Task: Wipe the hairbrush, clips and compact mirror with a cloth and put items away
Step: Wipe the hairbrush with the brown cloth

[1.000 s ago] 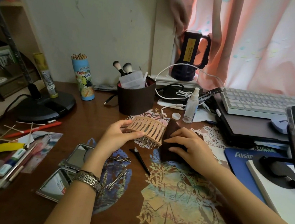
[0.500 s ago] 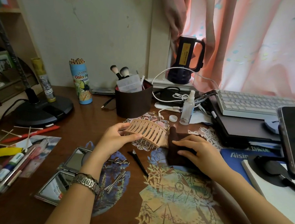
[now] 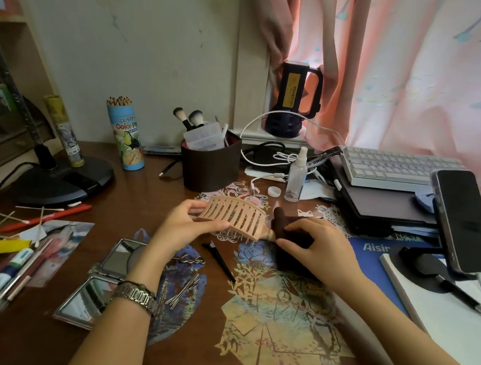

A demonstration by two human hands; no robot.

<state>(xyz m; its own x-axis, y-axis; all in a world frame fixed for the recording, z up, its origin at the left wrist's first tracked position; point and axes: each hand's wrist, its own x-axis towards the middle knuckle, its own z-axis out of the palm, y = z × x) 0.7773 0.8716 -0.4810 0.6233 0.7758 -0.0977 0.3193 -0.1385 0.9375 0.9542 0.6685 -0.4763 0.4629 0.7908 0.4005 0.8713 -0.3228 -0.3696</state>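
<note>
Left hand (image 3: 185, 227) fingers pinch hairbrush (image 3: 235, 219) head; right hand (image 3: 319, 247) fingers press cloth (image 3: 280, 223) around handle.

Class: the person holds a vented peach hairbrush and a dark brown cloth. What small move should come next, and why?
Probably slide the dark brown cloth, under the right hand, along the handle: it wraps only the handle end of the vented peach plastic hairbrush, which the left hand steadies by its head.

Peach-pink slotted hairbrush (image 3: 235, 217), dark brown cloth (image 3: 288, 232), black clip (image 3: 218, 257), pink curtain (image 3: 414, 75).
</note>
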